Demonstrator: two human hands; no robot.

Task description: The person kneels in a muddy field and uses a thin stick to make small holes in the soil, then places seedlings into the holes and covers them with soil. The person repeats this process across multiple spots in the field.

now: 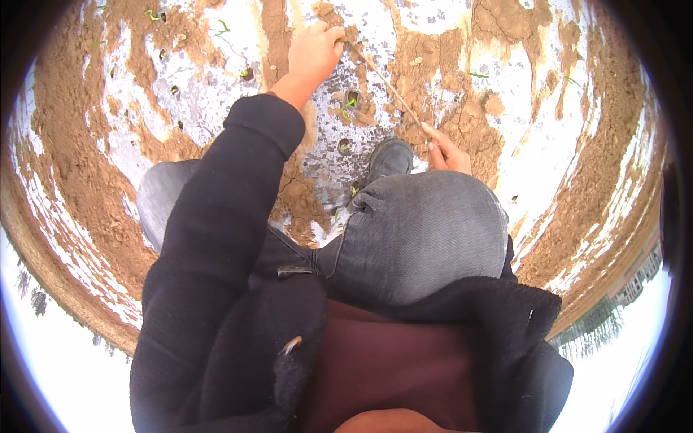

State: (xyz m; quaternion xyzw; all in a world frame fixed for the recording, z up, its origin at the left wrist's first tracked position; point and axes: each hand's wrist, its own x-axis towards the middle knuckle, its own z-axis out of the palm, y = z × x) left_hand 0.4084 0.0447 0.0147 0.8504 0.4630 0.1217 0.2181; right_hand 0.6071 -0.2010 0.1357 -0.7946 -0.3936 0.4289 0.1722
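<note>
My right hand (450, 153) pinches the near end of a thin wooden stick (391, 90) beside my knee. The stick slants up and left to the curled fingers of my left hand (316, 53), low over the mulch film. A bit of green shows at the left fingertips; whether they grip it or the stick's far tip is hidden. Below the left hand, a green seedling (349, 108) grows from a hole in the silvery plastic mulch film (325, 130). Another hole (344, 146) with a small sprout lies nearer my shoe.
My dark shoe (391, 157) stands on the bed under my bent knee (427, 233). Cracked brown soil (433, 59) covers parts of the film. More seedlings (222, 27) and planting holes (175, 90) lie to the left. A small green shoot (477, 74) is at right.
</note>
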